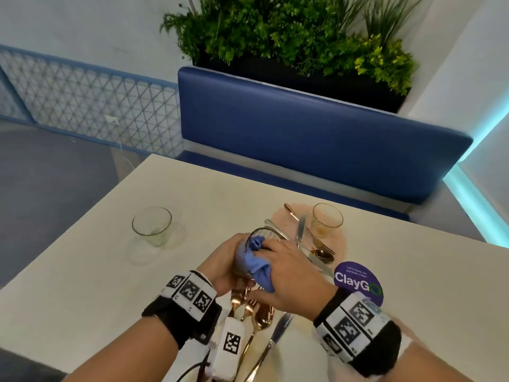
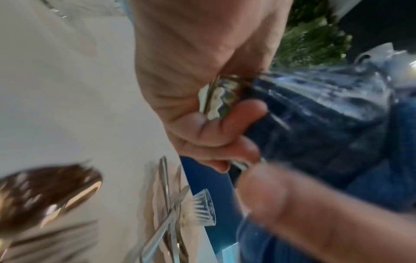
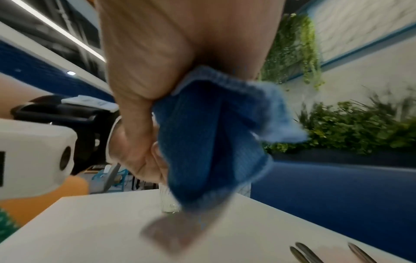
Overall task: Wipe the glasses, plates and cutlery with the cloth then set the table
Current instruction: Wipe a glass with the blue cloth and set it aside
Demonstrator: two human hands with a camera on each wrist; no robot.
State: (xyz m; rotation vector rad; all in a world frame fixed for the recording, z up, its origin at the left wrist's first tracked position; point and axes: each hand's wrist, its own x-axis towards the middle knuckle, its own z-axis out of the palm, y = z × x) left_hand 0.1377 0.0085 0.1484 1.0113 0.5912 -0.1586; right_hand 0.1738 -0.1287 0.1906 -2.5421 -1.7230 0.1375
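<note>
Above the near middle of the white table (image 1: 82, 271), my left hand (image 1: 228, 260) grips a clear glass (image 1: 264, 234) by its side. My right hand (image 1: 283, 268) holds a blue cloth (image 1: 257, 261), part of it stuffed into the glass's mouth and the rest hanging below my palm (image 3: 213, 135). In the left wrist view the left fingers (image 2: 238, 113) curl round the glass (image 2: 315, 115). A second clear glass (image 1: 152, 226) stands at the left. An amber-tinted glass (image 1: 327, 221) stands on a pale pink plate (image 1: 281, 216) with silver and gold cutlery (image 1: 300, 232).
Gold forks and spoons and a knife (image 1: 256, 318) lie on a plate under my wrists. A purple round sticker (image 1: 358, 282) is on the table at the right. A blue bench (image 1: 316, 139) and a planter (image 1: 289, 42) stand behind the far edge.
</note>
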